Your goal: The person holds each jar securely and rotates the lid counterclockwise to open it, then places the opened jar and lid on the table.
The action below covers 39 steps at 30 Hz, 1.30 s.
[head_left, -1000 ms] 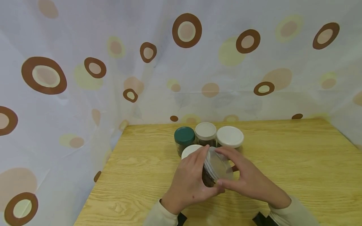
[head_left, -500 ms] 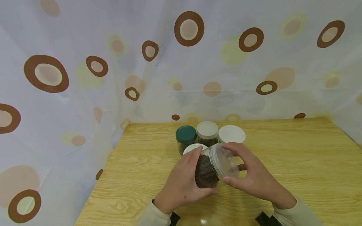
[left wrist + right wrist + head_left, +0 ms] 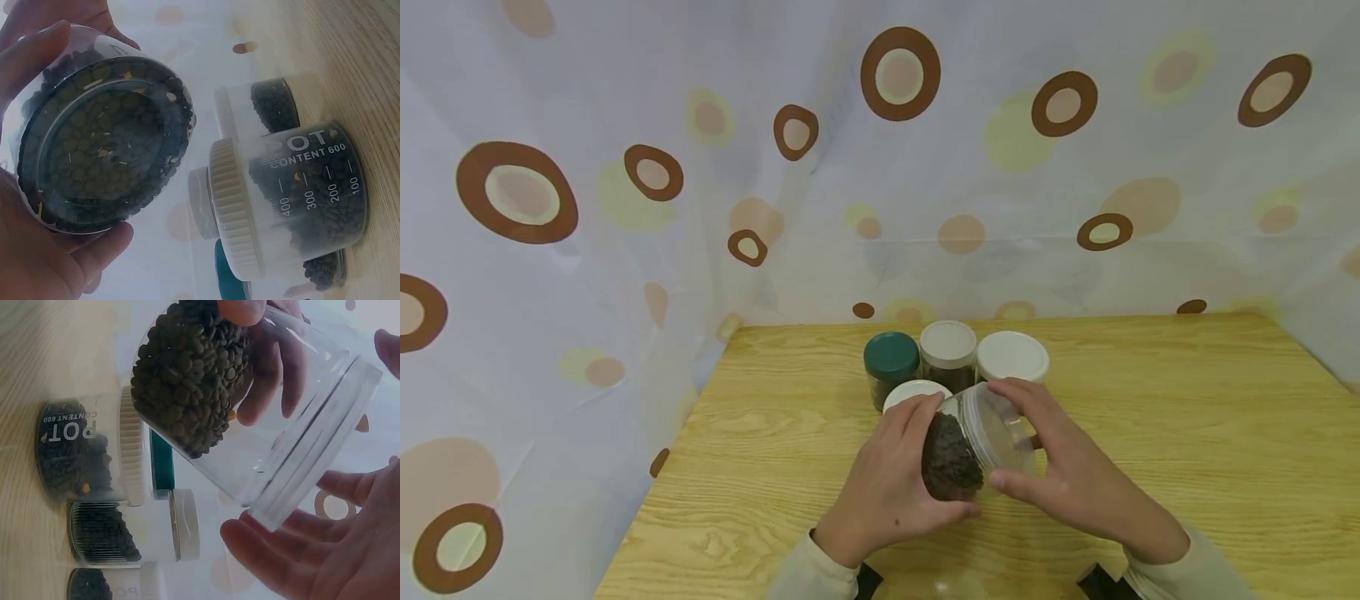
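A clear jar point(image 3: 951, 458) part-filled with dark pellets is held tilted above the table, its translucent lid point(image 3: 996, 427) facing right. My left hand point(image 3: 895, 483) grips the jar's body, fingers behind and thumb in front. With fingertips and thumb, my right hand point(image 3: 1075, 467) holds the lid's rim. In the left wrist view the jar's round base point(image 3: 106, 147) faces the camera. Pellets point(image 3: 184, 381) lie against the lower side and base of the jar in the right wrist view, where the lid point(image 3: 319, 450) is on the jar's mouth.
Behind the hands on the wooden table point(image 3: 760, 467) stand a green-lidded jar point(image 3: 891, 357), a beige-lidded jar point(image 3: 948, 345), a white-lidded jar point(image 3: 1012, 357) and a nearer white-lidded jar point(image 3: 913, 392), partly hidden by my left hand. A patterned curtain point(image 3: 820, 192) hangs behind and at the sides.
Since a second ago the held jar has tilted more to the side, showing more of its pellets, and my right hand has shifted slightly right with the lid.
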Motion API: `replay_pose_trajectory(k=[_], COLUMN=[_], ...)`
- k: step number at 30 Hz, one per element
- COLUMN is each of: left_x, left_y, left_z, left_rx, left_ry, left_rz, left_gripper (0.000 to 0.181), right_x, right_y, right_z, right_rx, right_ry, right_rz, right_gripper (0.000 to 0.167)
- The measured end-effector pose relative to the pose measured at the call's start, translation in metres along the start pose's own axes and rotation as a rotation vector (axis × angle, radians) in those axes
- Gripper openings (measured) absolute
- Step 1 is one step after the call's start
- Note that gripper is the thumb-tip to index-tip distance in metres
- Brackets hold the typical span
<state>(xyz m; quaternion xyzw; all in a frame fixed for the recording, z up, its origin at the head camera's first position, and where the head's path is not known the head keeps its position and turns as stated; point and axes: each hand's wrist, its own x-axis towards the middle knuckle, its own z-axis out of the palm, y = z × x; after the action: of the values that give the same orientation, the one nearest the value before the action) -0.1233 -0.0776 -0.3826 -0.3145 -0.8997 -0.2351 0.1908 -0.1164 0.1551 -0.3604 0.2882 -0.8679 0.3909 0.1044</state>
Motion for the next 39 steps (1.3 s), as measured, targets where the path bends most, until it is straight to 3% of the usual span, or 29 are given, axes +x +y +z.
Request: replay_pose_trajectory(k=[7, 12, 20, 27, 35, 39], left_x=[-0.001, -0.002, 0.001, 0.002, -0.002, -0.003], left_y=[0.001, 0.002, 0.002, 0.004, 0.003, 0.002], left_z=[0.004, 0.006, 0.007, 0.006, 0.004, 0.004], left_rx=[0.028, 0.010, 0.050, 0.077, -0.058, -0.045], left_ry=[0.028, 0.017, 0.066, 0.073, -0.011, 0.008], left_rz=[0.020, 0.021, 0.071, 0.060, 0.027, 0.037], left_gripper=[0.113, 0.114, 0.114, 0.111, 0.110, 0.111], right_x=[-0.001, -0.002, -0.003, -0.004, -0.008, -0.008], right_y=[-0.007, -0.007, -0.007, -0.002, 0.004, 0.005], right_z=[0.000, 0.002, 0.002, 0.002, -0.003, -0.005], right_rx=[-0.009, 0.008, -0.002, -0.031, -0.070, -0.070], right_ry=[-0.046, -0.005, 0.032, 0.026, 0.008, -0.022], right_rz=[0.202, 0.244, 0.185, 0.098, -0.093, -0.127], right_gripper=[0.079, 0.075, 0.077, 0.079, 0.089, 0.091])
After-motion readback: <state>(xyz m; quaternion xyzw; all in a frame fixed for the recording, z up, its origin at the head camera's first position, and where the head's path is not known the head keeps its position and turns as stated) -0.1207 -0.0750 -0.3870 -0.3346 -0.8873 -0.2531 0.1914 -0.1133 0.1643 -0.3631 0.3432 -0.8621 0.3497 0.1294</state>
